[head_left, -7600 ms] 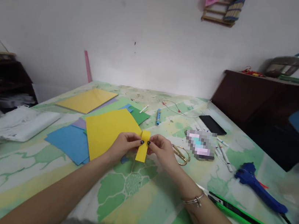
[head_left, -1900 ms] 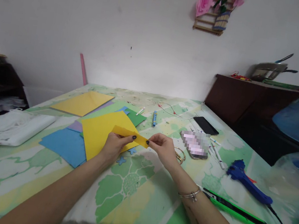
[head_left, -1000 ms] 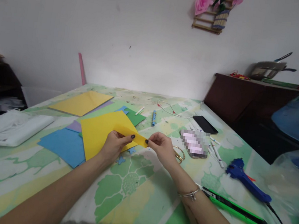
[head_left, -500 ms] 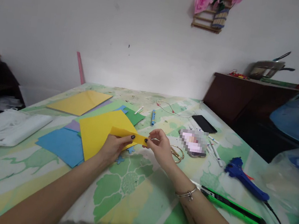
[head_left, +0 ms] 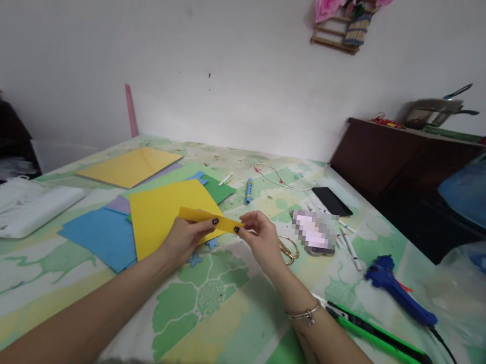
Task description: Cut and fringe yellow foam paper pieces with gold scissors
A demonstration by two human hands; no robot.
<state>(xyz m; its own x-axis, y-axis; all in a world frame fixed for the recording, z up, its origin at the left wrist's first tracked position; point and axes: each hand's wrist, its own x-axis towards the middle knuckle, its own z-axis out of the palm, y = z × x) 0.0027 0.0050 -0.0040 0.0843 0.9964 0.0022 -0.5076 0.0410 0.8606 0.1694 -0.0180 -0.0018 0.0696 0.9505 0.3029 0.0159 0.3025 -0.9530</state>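
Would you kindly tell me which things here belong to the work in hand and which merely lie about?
Work: yellow strip, held by left hand and right hand; probably yellow sheet, gold scissors, green cutter, glue gun.
Seemingly lying about: phone, black tablet, pan.

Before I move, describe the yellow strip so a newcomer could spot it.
On the table, find the large yellow sheet. By its right corner, the left hand and right hand hold the strip. Unlike the broad sheet, it is narrow and hand-held.
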